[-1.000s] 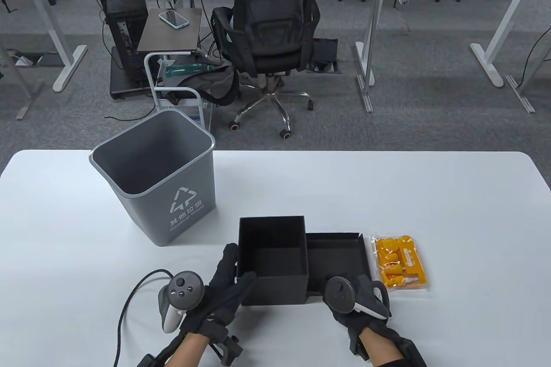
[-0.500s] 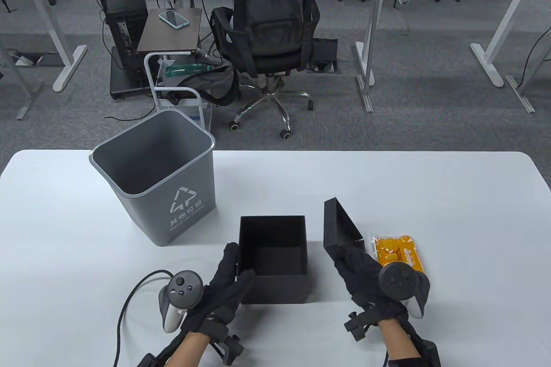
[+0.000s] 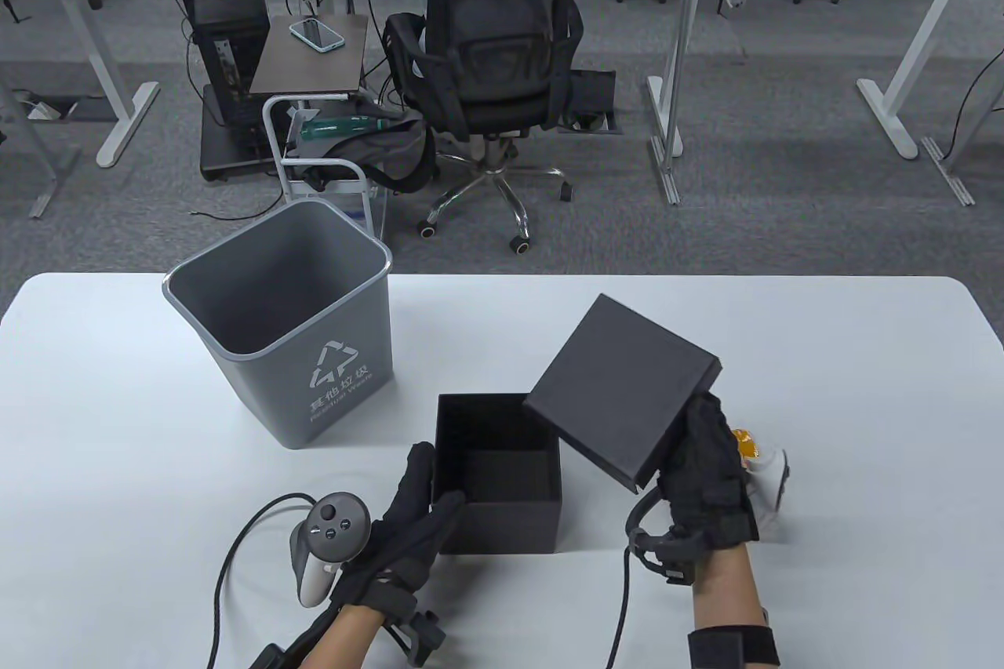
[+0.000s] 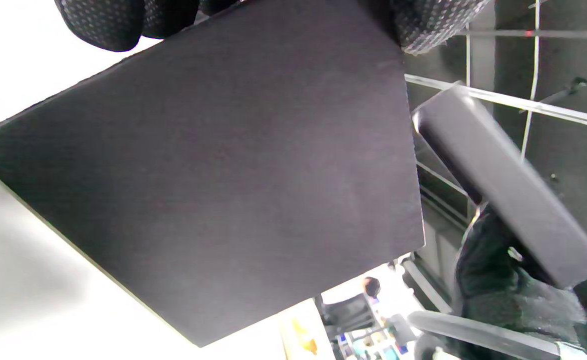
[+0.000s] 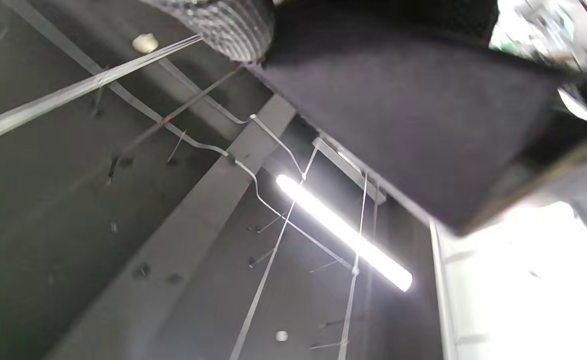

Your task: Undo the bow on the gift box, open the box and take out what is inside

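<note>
The black gift box (image 3: 502, 520) stands open near the table's front edge, and its inside looks dark and bare. My left hand (image 3: 427, 485) grips its near left corner, with the thumb over the rim. In the left wrist view the box wall (image 4: 223, 175) fills the frame under my fingers (image 4: 103, 20). My right hand (image 3: 694, 426) holds the black lid (image 3: 620, 387) by its near right edge, raised and tilted above the box's right side. The lid (image 5: 413, 115) also shows in the right wrist view. An orange packet (image 3: 747, 443) peeks out behind my right hand.
A grey waste bin (image 3: 282, 324) stands on the white table (image 3: 823, 355) to the left behind the box. A black cable (image 3: 235, 543) trails from my left wrist. Beyond the table a person sits in an office chair (image 3: 494, 49).
My right hand picked the lid up from the table beside the box, turned it over and lifted it above the box's right side. The left hand and box stayed put.
</note>
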Motion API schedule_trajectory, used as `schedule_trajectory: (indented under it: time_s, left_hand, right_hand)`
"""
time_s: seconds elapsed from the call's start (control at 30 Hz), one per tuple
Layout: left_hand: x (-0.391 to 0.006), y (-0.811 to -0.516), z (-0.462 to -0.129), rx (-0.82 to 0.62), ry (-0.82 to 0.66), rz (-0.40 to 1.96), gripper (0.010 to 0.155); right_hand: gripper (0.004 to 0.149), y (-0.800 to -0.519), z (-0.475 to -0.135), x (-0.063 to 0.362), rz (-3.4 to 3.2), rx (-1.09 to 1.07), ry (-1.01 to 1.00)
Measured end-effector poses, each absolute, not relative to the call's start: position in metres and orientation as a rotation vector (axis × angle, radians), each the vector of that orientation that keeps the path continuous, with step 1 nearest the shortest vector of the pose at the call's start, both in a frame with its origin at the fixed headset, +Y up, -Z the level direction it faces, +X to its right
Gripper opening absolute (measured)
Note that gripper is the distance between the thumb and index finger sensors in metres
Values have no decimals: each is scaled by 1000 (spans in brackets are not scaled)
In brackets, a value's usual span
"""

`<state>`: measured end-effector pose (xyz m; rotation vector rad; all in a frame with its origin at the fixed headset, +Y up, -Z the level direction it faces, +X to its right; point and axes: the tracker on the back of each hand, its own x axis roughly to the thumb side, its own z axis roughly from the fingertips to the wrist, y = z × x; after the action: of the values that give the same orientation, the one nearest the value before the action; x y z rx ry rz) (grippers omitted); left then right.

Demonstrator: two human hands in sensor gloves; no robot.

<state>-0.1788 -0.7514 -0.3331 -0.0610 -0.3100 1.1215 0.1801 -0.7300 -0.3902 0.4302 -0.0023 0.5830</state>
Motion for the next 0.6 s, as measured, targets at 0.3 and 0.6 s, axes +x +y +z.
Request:
schedule_trajectory:
  time_s: [0.3, 0.6]
  left_hand:
    - [-179, -750, -334, -53, -333, 1147, 83]
    - [-179, -748, -334, -62, -357, 1182, 82]
  right_hand:
    - [47, -786, -409, 132, 360, 263, 203]
    - [52, -814, -406, 137, 562, 146, 337]
